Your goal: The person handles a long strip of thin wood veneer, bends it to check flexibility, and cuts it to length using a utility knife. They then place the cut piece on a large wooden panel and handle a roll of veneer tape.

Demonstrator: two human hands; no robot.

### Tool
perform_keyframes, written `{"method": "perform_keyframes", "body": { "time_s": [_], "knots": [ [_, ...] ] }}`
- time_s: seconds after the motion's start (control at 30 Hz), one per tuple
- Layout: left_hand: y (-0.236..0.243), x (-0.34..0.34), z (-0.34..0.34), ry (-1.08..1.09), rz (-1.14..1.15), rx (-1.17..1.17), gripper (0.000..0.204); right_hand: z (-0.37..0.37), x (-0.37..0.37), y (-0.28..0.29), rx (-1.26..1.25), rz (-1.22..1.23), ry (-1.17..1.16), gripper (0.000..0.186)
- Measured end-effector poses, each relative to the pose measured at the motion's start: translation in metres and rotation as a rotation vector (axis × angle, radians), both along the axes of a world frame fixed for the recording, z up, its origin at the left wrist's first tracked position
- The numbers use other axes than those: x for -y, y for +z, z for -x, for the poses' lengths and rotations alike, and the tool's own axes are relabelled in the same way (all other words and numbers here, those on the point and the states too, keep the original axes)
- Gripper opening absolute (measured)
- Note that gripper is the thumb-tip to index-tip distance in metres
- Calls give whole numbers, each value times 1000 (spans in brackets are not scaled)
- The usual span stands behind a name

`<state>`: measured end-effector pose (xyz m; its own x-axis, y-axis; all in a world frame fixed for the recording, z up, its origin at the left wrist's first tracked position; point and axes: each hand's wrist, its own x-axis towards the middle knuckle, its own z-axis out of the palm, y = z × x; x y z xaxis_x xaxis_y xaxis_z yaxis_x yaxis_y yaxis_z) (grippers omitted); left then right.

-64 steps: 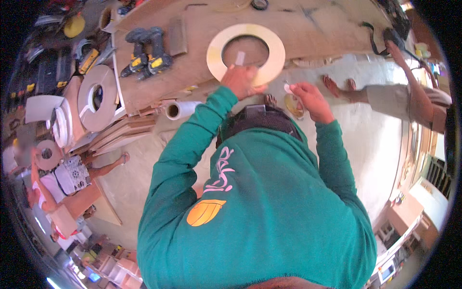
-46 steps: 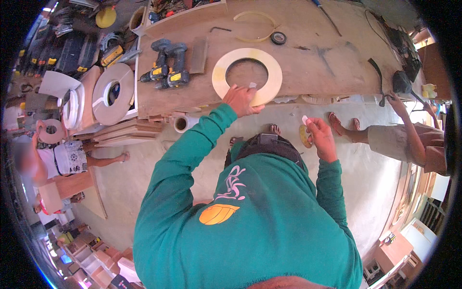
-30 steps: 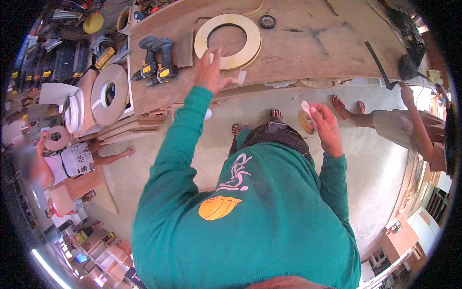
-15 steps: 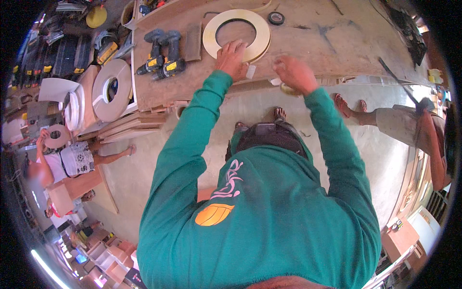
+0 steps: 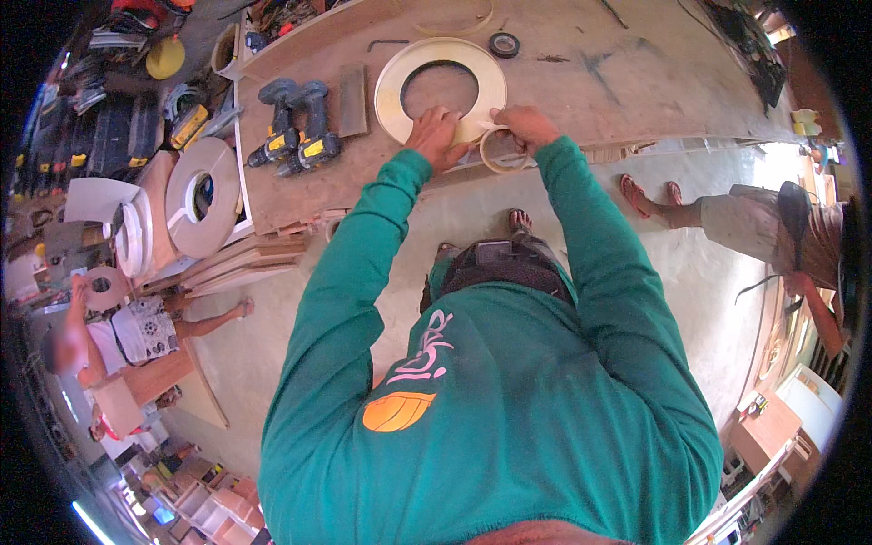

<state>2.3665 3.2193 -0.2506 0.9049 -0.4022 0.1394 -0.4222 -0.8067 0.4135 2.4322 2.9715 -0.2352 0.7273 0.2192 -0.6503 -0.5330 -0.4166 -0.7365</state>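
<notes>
A wide cream coil of edge-banding strip lies flat near the front edge of the wooden workbench. Over its near rim my left hand is closed, fingers inside the opening and thumb toward the outer side. My right hand grips a roll of tape, a thin tan ring hanging just below its fingers beside the coil. A pale piece of tape seems to run between the fingertips and the coil's rim; its exact ends are hard to make out.
Two cordless drills and a flat wooden block lie left of the coil. A black tape roll sits beyond it. Large coils stand at left. One person is far left, another at right.
My right hand has moved left to the coil, bringing the tape roll beside its rim. My left hand stays on the coil. The person at right has shifted slightly.
</notes>
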Motion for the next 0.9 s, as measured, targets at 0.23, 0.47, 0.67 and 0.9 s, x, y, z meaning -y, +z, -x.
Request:
{"method": "perform_keyframes", "body": {
  "time_s": [0.23,0.47,0.67,0.9],
  "knots": [
    [5,-2,-13,-54,65,43,71,26,-2,24,24,-286,-194,31],
    [11,1,-9,-29,59,-51,74,26,11,12,0,-256,-63,35],
    [9,1,-6,-67,27,-94,78,29,15,-3,-13,-252,-33,40],
    [29,13,1,-78,-49,-152,82,37,18,-11,53,-190,-1,39]
  ]
}}
